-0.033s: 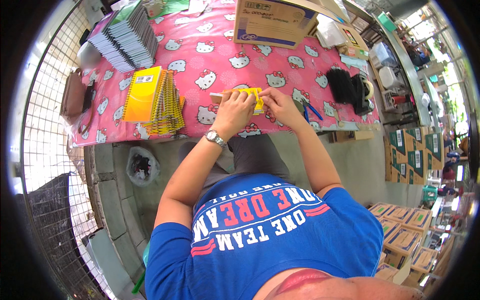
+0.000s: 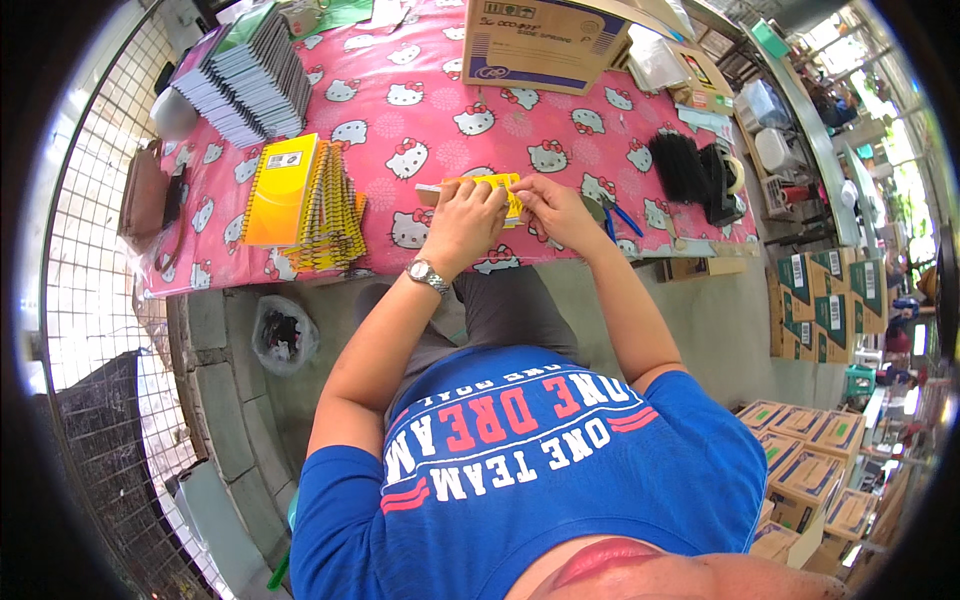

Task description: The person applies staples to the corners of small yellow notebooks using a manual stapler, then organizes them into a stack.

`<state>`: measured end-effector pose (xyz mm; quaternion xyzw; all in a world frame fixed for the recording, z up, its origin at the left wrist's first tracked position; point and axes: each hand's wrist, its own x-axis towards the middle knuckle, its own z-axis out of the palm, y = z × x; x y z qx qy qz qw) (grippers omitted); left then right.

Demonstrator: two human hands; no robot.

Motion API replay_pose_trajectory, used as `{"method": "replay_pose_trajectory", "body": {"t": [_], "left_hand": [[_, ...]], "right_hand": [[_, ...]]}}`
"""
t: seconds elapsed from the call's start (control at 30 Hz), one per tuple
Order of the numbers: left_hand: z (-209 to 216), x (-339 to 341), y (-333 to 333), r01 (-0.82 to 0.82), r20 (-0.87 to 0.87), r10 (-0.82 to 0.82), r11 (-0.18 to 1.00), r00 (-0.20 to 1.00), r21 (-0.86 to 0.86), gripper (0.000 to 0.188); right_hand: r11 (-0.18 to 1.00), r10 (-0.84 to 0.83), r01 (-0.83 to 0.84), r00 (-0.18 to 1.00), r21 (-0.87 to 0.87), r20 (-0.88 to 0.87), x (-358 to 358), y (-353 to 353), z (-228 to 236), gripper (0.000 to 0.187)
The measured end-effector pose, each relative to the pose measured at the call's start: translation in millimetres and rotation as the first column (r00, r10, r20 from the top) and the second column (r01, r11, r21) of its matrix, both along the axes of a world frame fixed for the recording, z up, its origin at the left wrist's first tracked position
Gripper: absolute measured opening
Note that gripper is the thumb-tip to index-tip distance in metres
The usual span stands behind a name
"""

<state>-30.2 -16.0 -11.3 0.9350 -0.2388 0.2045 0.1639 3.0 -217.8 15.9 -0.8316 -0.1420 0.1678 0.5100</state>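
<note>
A small yellow spiral notebook (image 2: pixel 513 211) is held just above or on the table in front of me, partly covered by my fingers. My left hand (image 2: pixel 466 218) is closed over its left part, with pale page edges sticking out beyond the fingers. At the notebook's right end, my right hand (image 2: pixel 558 212) pinches with thumb and forefinger; what exactly lies between the fingertips is too small to see. To the left stands a pile of yellow spiral notebooks (image 2: pixel 282 192), fanned unevenly. Blue-handled pliers (image 2: pixel 626 221) lie right beside my right hand.
A pink patterned cloth (image 2: pixel 400 125) covers the table. Tall notebook stacks (image 2: pixel 262 85) rise at the back left, near a brown pouch (image 2: pixel 143 195). A cardboard box (image 2: pixel 535 45) stands at the back. On the right are a black bristly bundle (image 2: pixel 680 168) and a tape dispenser (image 2: pixel 722 188).
</note>
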Motion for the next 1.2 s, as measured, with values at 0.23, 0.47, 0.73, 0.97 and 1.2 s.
{"method": "replay_pose_trajectory", "body": {"t": [0.23, 0.47, 0.73, 0.97, 1.2], "left_hand": [[3.3, 6.7, 4.0, 0.07, -0.029, -0.072, 0.995, 0.997, -0.064, 0.019], [9.8, 8.7, 5.9, 0.102, -0.044, -0.109, 0.986, 0.993, -0.131, 0.023], [-1.3, -1.1, 20.2, -0.125, 0.011, 0.126, 0.991, 0.992, -0.054, 0.031], [-4.5, 11.4, 17.2, -0.014, -0.09, 0.007, 0.997, 0.996, -0.076, 0.032], [-2.6, 16.3, 30.4, 0.0, -0.059, -0.013, 0.978, 0.998, -0.209, 0.034]], "right_hand": [[0.415, 0.208, 0.105, 0.956, -0.904, 0.206, 43.3, -65.0, -36.0, 0.063], [0.834, -0.136, 0.425, 0.776, -0.351, 0.616, 55.5, -62.6, -70.9, 0.04], [0.996, -0.035, 0.043, 0.994, 0.081, -0.101, 48.3, -33.1, -6.9, 0.035], [0.735, 0.536, -0.307, 0.809, 0.604, -0.241, 53.1, -13.3, 11.2, 0.038], [0.741, 0.464, -0.196, 0.841, 0.643, -0.279, 54.2, -5.6, 9.8, 0.03]]}}
